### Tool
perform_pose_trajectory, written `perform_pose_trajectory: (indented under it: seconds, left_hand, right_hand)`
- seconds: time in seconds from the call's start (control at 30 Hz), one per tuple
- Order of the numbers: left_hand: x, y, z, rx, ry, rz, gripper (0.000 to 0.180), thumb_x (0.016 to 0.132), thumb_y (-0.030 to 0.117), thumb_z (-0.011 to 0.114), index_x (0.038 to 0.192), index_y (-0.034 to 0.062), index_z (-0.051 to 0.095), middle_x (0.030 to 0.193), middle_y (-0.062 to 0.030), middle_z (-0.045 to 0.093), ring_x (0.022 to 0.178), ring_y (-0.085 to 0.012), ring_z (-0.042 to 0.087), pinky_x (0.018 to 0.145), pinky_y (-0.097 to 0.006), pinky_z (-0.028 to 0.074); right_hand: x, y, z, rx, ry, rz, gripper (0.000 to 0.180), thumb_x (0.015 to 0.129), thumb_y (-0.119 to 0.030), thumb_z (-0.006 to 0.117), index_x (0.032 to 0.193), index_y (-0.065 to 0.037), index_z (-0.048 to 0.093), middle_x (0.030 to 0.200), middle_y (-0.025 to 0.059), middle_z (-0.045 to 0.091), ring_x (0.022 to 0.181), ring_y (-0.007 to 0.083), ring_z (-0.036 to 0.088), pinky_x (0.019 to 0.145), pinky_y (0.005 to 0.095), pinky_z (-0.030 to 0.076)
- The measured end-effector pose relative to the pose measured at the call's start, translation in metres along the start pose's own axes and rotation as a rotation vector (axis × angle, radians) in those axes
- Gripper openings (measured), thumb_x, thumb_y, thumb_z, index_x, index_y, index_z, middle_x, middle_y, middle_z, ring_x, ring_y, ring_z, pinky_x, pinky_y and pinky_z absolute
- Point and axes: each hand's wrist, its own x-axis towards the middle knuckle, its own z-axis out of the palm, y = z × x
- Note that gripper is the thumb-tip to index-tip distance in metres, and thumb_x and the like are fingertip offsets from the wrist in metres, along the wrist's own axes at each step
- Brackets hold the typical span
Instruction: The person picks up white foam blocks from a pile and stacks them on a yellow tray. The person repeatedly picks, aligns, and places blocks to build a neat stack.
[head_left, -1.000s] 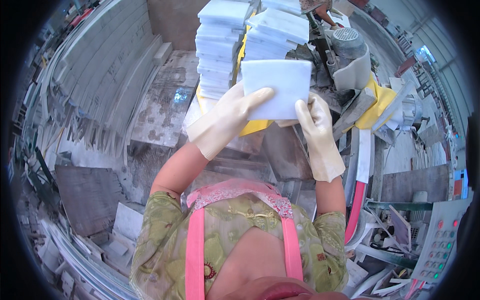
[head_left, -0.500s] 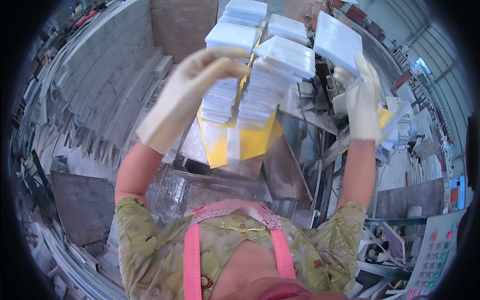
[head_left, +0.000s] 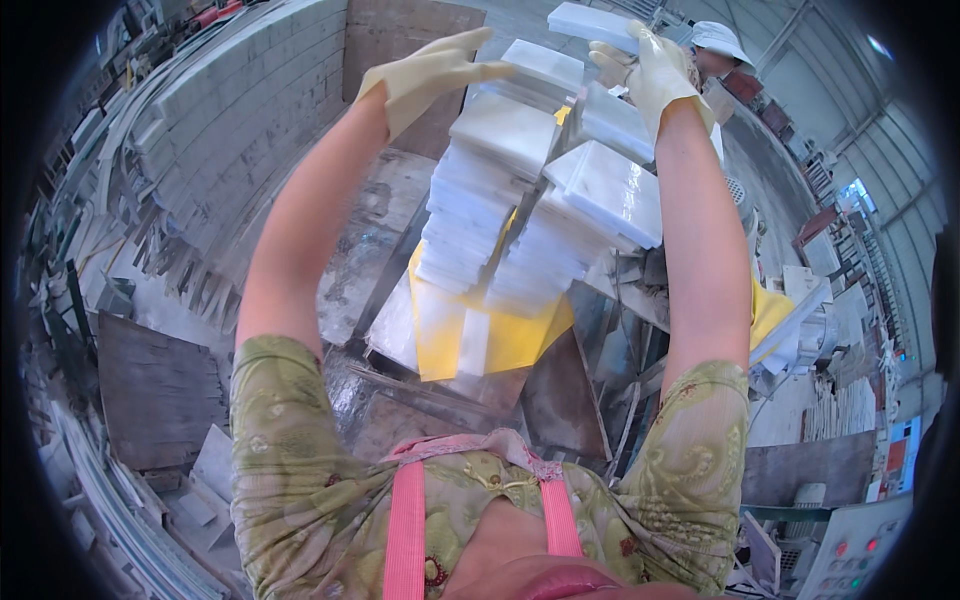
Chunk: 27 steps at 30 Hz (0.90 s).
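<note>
White stone tiles stand in two stepped rows, a left stack point(head_left: 505, 130) and a right stack point(head_left: 608, 185), on a yellow support point(head_left: 435, 345). My right hand point(head_left: 660, 75), in a cream glove, is at the far end and grips the right end of a white stone tile point(head_left: 592, 26). That tile lies nearly flat above the far tiles; whether it touches them I cannot tell. My left hand point(head_left: 432, 75), gloved alike, is stretched over the far left with fingers extended and thumb apart. Its thumb tip is beside the far-left tile point(head_left: 545, 65); nothing is in it.
A long wall of stacked stone slabs point(head_left: 240, 110) runs along the left. A person in a white hat point(head_left: 718, 42) is at the far right. A control panel point(head_left: 850, 560) with lit buttons stands near right, and a brown board point(head_left: 160, 390) leans near left.
My right hand has carried the tile left and farther away, turning it flatter. My left hand has reached farther out over the stacks. The person in the hat has come into view.
</note>
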Motion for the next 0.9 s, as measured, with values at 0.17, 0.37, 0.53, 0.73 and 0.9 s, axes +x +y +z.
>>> perform_pose_trajectory:
  seconds: [0.17, 0.37, 0.53, 0.73, 0.9]
  left_hand:
    - [0.037, -0.012, 0.019, -0.056, -0.119, -0.044, 0.094, 0.083, 0.056, 0.072, 0.155, 0.0036, 0.041, 0.157, -0.0210, 0.043, 0.149, -0.0282, 0.036, 0.122, -0.037, 0.028]
    - [0.037, -0.008, 0.019, -0.186, -0.148, -0.023, 0.075, 0.086, 0.043, 0.074, 0.145, 0.0014, 0.054, 0.144, -0.0194, 0.057, 0.134, -0.0275, 0.054, 0.112, -0.035, 0.040]
    - [0.045, -0.007, 0.028, -0.153, -0.019, -0.002, 0.056, 0.085, 0.031, 0.078, 0.129, -0.0015, 0.067, 0.121, -0.0172, 0.071, 0.111, -0.0252, 0.068, 0.097, -0.034, 0.051]
    - [0.043, -0.009, 0.036, -0.183, 0.123, -0.115, 0.060, 0.078, 0.029, 0.085, 0.126, -0.0022, 0.068, 0.116, -0.0179, 0.072, 0.107, -0.0263, 0.069, 0.093, -0.035, 0.053]
    - [0.041, -0.005, 0.040, 0.022, 0.175, -0.174, 0.072, 0.075, 0.034, 0.087, 0.134, -0.0013, 0.063, 0.126, -0.0189, 0.069, 0.114, -0.0309, 0.067, 0.096, -0.037, 0.052]
  right_hand:
    - [0.009, 0.011, 0.025, 0.408, -0.025, 0.050, 0.045, 0.105, -0.026, 0.049, 0.126, 0.014, 0.051, 0.111, 0.0253, 0.072, 0.092, 0.0309, 0.075, 0.076, 0.0292, 0.062]
    - [0.014, 0.028, 0.044, 0.315, -0.040, 0.075, 0.043, 0.105, -0.022, 0.046, 0.128, 0.014, 0.049, 0.110, 0.0272, 0.071, 0.092, 0.0328, 0.075, 0.078, 0.0299, 0.064]
    - [0.013, 0.030, 0.048, 0.281, -0.009, 0.097, 0.042, 0.105, -0.022, 0.045, 0.128, 0.013, 0.050, 0.110, 0.0272, 0.071, 0.091, 0.0308, 0.075, 0.079, 0.0289, 0.064]
    - [0.016, 0.031, 0.049, 0.315, 0.032, 0.105, 0.042, 0.105, -0.022, 0.045, 0.127, 0.014, 0.050, 0.109, 0.0266, 0.071, 0.089, 0.0296, 0.075, 0.081, 0.0291, 0.064]
    - [0.018, 0.032, 0.051, 0.237, 0.041, 0.079, 0.042, 0.105, -0.023, 0.045, 0.124, 0.013, 0.055, 0.104, 0.0240, 0.072, 0.086, 0.0272, 0.075, 0.077, 0.0309, 0.064]
